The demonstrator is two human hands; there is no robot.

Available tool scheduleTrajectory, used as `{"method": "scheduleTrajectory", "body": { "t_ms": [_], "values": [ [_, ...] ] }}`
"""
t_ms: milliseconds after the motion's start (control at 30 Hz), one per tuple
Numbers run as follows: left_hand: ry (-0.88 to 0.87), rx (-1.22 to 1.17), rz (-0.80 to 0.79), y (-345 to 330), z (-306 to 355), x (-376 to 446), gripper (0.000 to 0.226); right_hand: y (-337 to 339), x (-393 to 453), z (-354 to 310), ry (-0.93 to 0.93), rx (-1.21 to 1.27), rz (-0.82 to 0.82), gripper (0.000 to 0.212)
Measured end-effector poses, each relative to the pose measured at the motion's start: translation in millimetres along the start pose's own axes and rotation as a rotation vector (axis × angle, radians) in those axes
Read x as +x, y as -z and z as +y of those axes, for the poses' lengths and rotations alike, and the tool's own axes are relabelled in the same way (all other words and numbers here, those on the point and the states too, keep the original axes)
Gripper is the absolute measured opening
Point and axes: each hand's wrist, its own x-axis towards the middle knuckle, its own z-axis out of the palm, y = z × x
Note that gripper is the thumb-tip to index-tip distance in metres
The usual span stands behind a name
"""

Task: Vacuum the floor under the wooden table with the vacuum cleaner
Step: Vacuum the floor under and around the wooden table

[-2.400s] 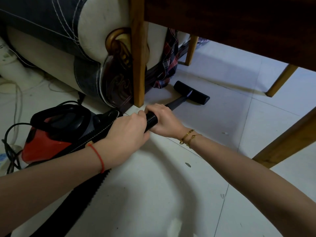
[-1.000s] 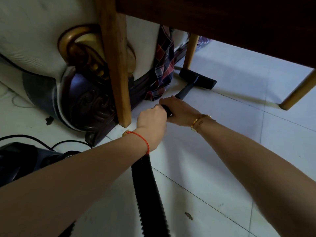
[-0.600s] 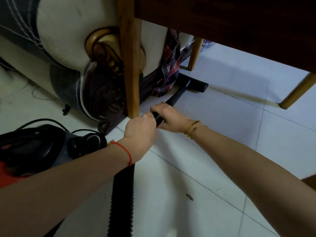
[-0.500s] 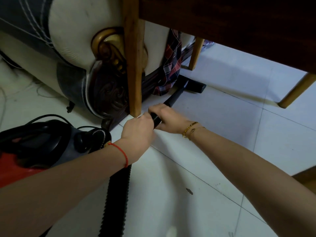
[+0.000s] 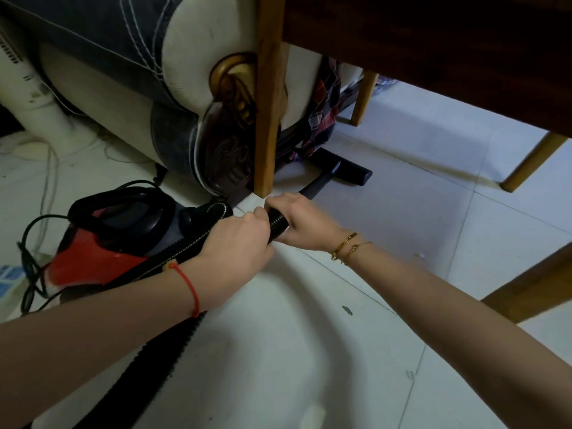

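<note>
A red and black vacuum cleaner sits on the white tile floor at the left. Its black ribbed hose runs between my two hands. My left hand grips the hose from behind. My right hand grips it just ahead, where the black wand begins. The wand leads to the flat black nozzle head, which lies on the floor under the dark wooden table, beside the sofa's base.
A table leg stands just beyond my hands. Other legs stand at the back and right. An ornate sofa arm and plaid cloth border the left. Cables trail by the vacuum; a speck lies on the floor.
My hands and the hose pulled back toward me, drawing the nozzle nearer. The view swung left, so the vacuum body shows fully again.
</note>
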Motion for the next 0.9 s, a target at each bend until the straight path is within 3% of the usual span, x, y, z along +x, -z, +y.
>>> {"method": "scheduleTrajectory", "body": {
  "t_ms": [500,900],
  "values": [
    [-0.021,0.061,-0.002,46,-31,-82,0.028,1,-15,-89,0.055,0.007,0.204,0.023],
    [-0.052,0.039,-0.032,55,-31,-78,0.027,7,-18,-90,0.051,-0.036,0.276,0.024]
  ]
}}
